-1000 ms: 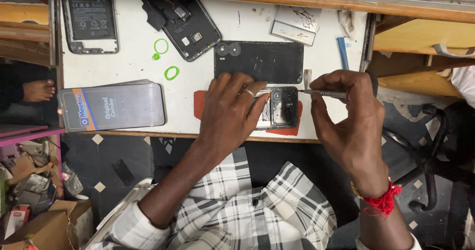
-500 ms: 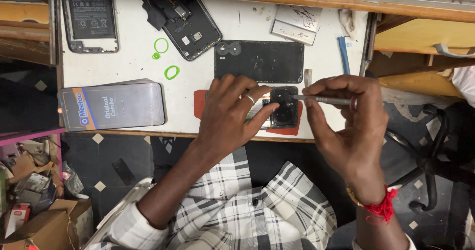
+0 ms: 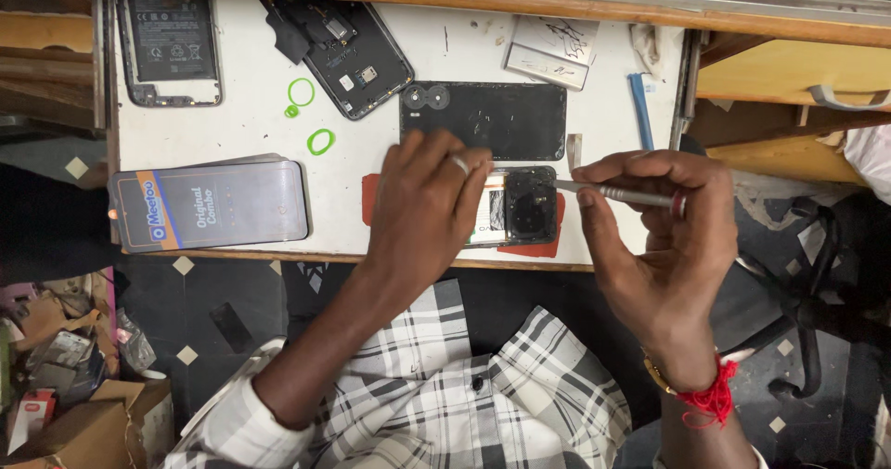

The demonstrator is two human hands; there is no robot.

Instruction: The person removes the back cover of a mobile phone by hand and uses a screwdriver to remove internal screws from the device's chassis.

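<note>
Left hand presses flat on the opened phone at the table's near edge, fingers spread, pinning it on a red mat. Right hand has its fingers clamped on a thin screwdriver, tip at the phone's upper right corner. A black back cover lies just behind.

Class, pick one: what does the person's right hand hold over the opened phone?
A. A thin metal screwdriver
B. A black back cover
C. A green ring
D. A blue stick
A: the right hand pinches a thin metal screwdriver, its tip at the opened phone.
</note>
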